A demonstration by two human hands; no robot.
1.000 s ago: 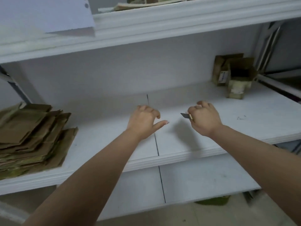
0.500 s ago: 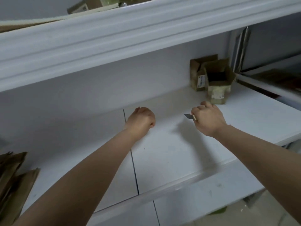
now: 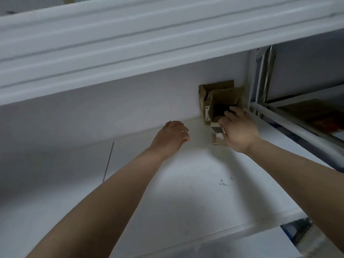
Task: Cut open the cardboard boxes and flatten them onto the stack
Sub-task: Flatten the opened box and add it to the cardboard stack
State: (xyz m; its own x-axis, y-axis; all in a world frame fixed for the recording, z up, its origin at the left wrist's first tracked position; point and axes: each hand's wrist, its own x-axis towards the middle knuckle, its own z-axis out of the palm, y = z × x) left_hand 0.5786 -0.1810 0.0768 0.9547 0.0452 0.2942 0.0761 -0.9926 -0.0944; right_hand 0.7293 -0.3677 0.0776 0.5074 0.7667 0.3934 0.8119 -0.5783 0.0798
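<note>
Two small brown cardboard boxes stand at the back right corner of the white shelf (image 3: 186, 192). The front box (image 3: 226, 97) has its top flaps open, and the rear box (image 3: 203, 94) leans against the wall behind it. My right hand (image 3: 240, 131) reaches the front box, its fingers over the near rim, and pinches a small dark blade (image 3: 216, 129) at the thumb. My left hand (image 3: 174, 136) hovers over the shelf left of the boxes with fingers curled, holding nothing. The stack of flattened cardboard is out of view.
The upper shelf's thick white edge (image 3: 149, 45) overhangs close above. A metal upright (image 3: 260, 81) and rail (image 3: 297, 127) border the shelf on the right. A seam (image 3: 108, 161) splits the shelf boards at left.
The view has swung right and the cardboard stack has left the frame. My right hand moved forward with the blade to the front box. My left hand followed, fingers curled.
</note>
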